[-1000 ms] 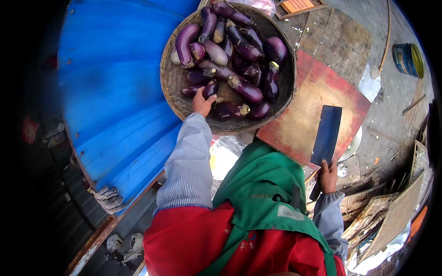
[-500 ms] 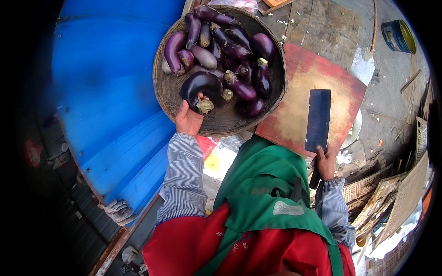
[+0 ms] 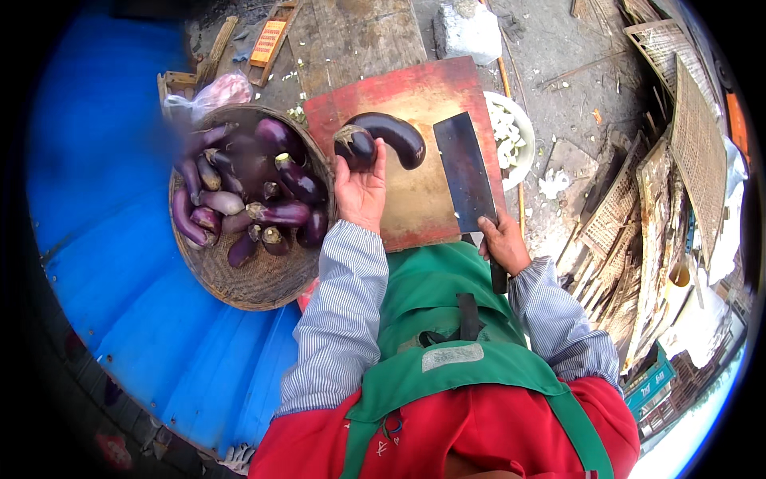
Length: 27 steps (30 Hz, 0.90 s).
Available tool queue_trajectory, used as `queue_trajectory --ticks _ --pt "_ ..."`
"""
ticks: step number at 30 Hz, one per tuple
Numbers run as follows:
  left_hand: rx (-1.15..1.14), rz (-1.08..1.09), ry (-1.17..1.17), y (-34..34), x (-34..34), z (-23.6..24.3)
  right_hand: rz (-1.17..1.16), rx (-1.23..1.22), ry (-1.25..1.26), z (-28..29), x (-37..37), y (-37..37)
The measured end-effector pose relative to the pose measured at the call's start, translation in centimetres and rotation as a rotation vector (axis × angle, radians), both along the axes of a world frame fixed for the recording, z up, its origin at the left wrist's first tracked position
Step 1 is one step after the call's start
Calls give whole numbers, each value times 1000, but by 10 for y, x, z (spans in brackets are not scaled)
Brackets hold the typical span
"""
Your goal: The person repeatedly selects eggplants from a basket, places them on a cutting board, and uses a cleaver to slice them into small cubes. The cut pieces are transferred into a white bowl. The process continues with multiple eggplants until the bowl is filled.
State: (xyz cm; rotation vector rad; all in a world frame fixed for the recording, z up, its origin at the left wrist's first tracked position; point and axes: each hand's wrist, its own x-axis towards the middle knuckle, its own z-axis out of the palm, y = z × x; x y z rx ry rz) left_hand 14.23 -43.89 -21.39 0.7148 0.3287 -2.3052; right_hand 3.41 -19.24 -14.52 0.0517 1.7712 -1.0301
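Observation:
My left hand (image 3: 360,180) holds a dark, curved eggplant (image 3: 399,144), its browned stem end near my fingers, above the red-edged wooden cutting board (image 3: 407,214). My right hand (image 3: 500,239) is closed on the handle of a dark, broad-bladed cleaver (image 3: 463,172), whose blade lies over the board's right side. A round woven basket (image 3: 239,283) of several purple eggplants (image 3: 283,214) stands left of my left arm. Just right of the board is a white bowl (image 3: 521,164) of pale cut pieces.
Blue corrugated sheet (image 3: 104,223) fills the left. Behind the board are weathered planks (image 3: 351,40), a pink plastic bag (image 3: 223,94), a wooden tray with orange insert (image 3: 271,44) and a white block (image 3: 469,32). Split wood and broken wickerwork (image 3: 642,239) pile up at right.
My left hand took a curved eggplant from the basket and carried it right, over the board. The view has swung, putting the basket lower left. The cleaver is still in my right hand.

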Motion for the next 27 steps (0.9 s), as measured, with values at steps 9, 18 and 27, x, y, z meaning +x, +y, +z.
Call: queue_trajectory --ticks 9,18,27 --pt "1 -448 -659 7 -15 -43 -35 -43 10 -12 -14 35" --pt "-1535 -831 -1333 0 -3 -37 -51 -36 -46 -15 -23 34" --pt "-2228 -1276 -1172 -29 -36 27 -23 -20 69 -9 -29 39"
